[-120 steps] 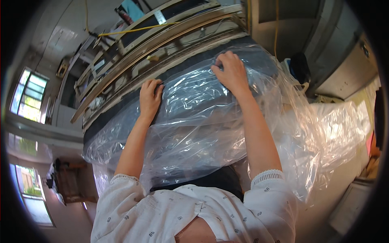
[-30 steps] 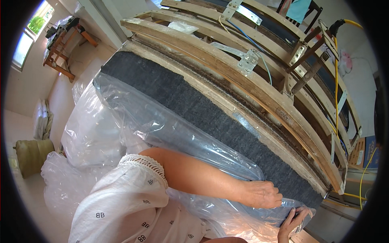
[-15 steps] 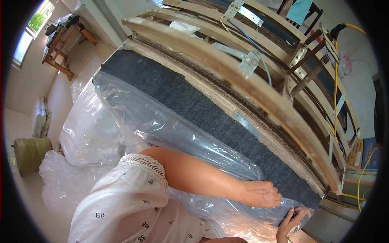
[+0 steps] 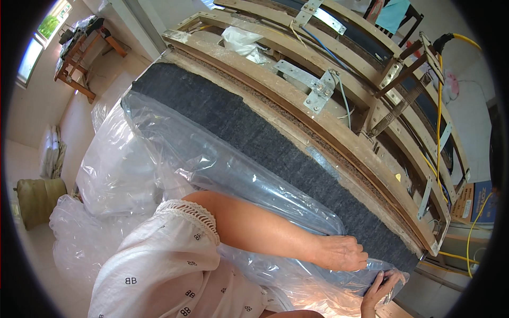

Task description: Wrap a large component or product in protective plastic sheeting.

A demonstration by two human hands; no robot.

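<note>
A sheet of clear plastic film [image 4: 212, 159] drapes over the near side of a large piece of upholstered furniture, beside a strip of dark grey felt-like fabric [image 4: 228, 119]. My left hand [image 4: 342, 253] is closed in a fist over the film, its fingertips turned down and gripping the plastic. Close to its right, my right hand [image 4: 379, 291] is at the film's corner, thumb on top and the other fingers partly behind the plastic. The right hand's grip appears closed round that edge. Past the fabric runs a curved wooden frame [image 4: 275, 90] with a metal bracket [image 4: 318, 93].
Inside the frame are slats, a white plastic bag [image 4: 241, 42], springs and cables. A yellow cable [image 4: 439, 116] hangs at the right, near a cardboard box [image 4: 466, 204]. A wooden bench [image 4: 79, 58] and a green roll [image 4: 40, 199] are at the left. Bunched plastic [image 4: 79, 238] lies nearby.
The blurred front board of the wooden frame has come down and now shows sharp, with its bracket lower and the white bag more visible. Both my hands have hardly moved.
</note>
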